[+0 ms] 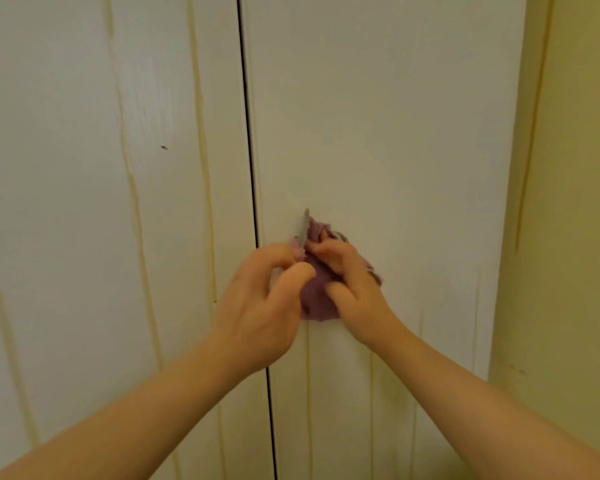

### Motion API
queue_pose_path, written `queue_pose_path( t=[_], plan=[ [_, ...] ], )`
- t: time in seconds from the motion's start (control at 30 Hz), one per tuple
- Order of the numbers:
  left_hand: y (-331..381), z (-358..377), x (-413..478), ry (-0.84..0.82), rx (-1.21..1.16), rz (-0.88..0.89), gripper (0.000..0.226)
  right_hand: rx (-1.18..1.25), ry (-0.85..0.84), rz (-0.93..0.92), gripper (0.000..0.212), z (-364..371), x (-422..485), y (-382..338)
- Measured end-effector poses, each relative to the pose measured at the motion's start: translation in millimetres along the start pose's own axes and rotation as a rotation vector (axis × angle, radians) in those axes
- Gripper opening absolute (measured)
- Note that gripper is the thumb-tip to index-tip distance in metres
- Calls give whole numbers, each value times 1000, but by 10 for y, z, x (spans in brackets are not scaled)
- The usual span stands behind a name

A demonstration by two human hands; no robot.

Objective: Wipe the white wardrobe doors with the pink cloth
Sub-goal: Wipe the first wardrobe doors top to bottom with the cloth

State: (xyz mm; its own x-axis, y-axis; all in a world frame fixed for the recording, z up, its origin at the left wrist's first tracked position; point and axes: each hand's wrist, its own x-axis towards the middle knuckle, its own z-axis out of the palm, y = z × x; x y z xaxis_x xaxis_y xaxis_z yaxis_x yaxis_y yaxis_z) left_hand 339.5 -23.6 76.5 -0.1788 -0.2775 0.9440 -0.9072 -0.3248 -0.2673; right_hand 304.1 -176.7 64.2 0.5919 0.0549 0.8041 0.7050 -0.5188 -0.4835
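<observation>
Two white wardrobe doors fill the view: the left door [84,168] and the right door [378,116], with a dark vertical gap between them. The pink cloth [317,299] is bunched against the right door, just right of the gap. My left hand [264,306] pinches the cloth's upper left edge with curled fingers. My right hand [350,282] grips the bunched cloth from the right, fingers curled into it. A thin grey handle [305,225] sticks up behind the cloth, partly hidden.
A yellowish wall [568,202] stands to the right of the wardrobe. The doors have vertical grooves with yellowed lines. A small dark speck [164,147] marks the left door.
</observation>
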Motion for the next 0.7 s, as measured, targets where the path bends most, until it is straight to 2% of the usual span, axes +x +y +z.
queue_pose_path(
  t=[0.07, 0.13, 0.2, 0.23, 0.3, 0.37, 0.47, 0.6, 0.63, 0.7],
  plan=[
    [73, 141, 47, -63, -34, -14, 17, 130, 101, 113, 49, -71, 47, -72],
    [81, 285, 80, -89, 46, 5, 13, 274, 199, 199, 45, -170, 103, -126],
    [73, 358, 126, -172, 137, -94, 11, 381, 300, 252, 45, -282, 166, -198],
    [76, 420, 131, -169, 218, -88, 13, 368, 339, 259, 44, -321, 189, -233],
    [54, 567, 104, -235, 418, 69, 26, 268, 394, 258, 42, -342, 189, -259],
    [13, 682, 114, -319, 556, 92, 39, 168, 477, 262, 40, -348, 124, -224],
    [-32, 695, -8, -361, 581, 86, 47, 38, 614, 272, 37, -344, -50, -164],
    [-150, 482, -387, -497, 630, 318, 58, -122, 754, 329, 33, -373, -352, -28],
    [-187, 446, -341, -497, 663, 330, 61, -145, 772, 354, 33, -382, -421, 16],
    [-229, 464, -177, -449, 721, 223, 65, -170, 797, 405, 34, -391, -527, 85]
  ],
)
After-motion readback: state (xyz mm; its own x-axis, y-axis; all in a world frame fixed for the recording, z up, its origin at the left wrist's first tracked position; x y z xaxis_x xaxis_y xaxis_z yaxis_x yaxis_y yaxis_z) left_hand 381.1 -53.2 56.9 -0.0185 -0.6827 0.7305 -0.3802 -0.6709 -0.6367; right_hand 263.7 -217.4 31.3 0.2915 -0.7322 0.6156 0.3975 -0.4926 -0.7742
